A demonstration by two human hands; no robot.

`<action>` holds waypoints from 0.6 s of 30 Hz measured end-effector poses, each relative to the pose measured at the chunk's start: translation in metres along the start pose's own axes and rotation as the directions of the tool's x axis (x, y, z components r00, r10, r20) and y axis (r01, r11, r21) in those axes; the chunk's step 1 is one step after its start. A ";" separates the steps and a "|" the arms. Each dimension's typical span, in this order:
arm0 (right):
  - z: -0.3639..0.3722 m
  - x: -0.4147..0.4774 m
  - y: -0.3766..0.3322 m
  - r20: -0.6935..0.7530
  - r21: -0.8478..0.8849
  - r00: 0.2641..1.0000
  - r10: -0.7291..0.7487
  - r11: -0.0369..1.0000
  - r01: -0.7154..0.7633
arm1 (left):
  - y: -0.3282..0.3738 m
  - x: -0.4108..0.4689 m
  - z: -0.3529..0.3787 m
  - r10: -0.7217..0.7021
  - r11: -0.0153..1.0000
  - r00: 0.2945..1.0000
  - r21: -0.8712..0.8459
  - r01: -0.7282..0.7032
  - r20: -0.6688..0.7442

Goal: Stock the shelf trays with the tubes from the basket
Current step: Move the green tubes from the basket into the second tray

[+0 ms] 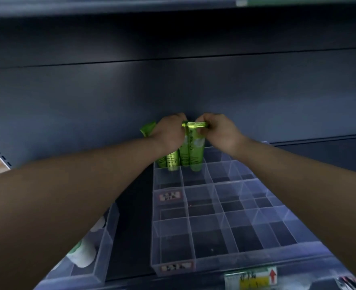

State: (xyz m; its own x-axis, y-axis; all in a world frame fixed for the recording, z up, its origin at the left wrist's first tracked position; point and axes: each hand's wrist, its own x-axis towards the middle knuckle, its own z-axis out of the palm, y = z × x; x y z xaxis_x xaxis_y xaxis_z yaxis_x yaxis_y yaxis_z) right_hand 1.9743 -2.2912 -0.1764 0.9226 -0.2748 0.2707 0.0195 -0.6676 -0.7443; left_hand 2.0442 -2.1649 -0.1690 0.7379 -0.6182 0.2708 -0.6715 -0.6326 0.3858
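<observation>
Both my arms reach forward into the shelf, and my hands meet just above the middle of the frame, against the dark back panel (172, 86).

My left hand (168, 132) is curled round the upper parts of the green tubes (172, 162). Its back is turned to me, so I cannot see how the fingers lie. The crimped end of one tube sticks out past the left side of that hand.

My right hand (219, 130) is closed in a pinch on the flat crimped top of the Chamomile tube (197, 151), the rightmost of the bunch, just beside my left hand. The thumb and fingertips are bunched tight on that top edge.

I count four tubes. They stand roughly upright, caps down, close together, with their lower ends in the back left compartments of the clear divided tray (172, 262). I cannot tell whether the caps touch the tray floor.

The tray runs from the centre of the frame down to the lower right. A small red and white label (169, 195) sits on one divider on its left side.

At lower left a second clear tray (101, 243) holds white tubes (82, 252), partly hidden by my left forearm. At the bottom right edge the shelf front carries a yellow price tag (254, 277) with a red arrow.
</observation>
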 end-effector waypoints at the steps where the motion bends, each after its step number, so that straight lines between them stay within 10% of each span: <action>1: 0.001 0.000 0.001 0.002 -0.013 1.000 0.001 1.000 -0.001 | -0.001 0.000 0.001 0.000 1.000 1.000 0.004 0.000 0.004; 18: 0.007 -0.005 -0.011 -0.010 -0.086 1.000 -0.020 0.996 0.019 | -0.005 -0.013 -0.011 -0.004 0.998 1.000 0.056 0.004 -0.004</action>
State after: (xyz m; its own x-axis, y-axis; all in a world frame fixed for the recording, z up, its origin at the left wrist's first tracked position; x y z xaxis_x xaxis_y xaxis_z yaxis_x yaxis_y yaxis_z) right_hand 1.9725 -2.2777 -0.1736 0.9180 -0.2686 0.2919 0.0038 -0.7298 -0.6837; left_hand 2.0388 -2.1484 -0.1652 0.7410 -0.6135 0.2731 -0.6710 -0.6604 0.3371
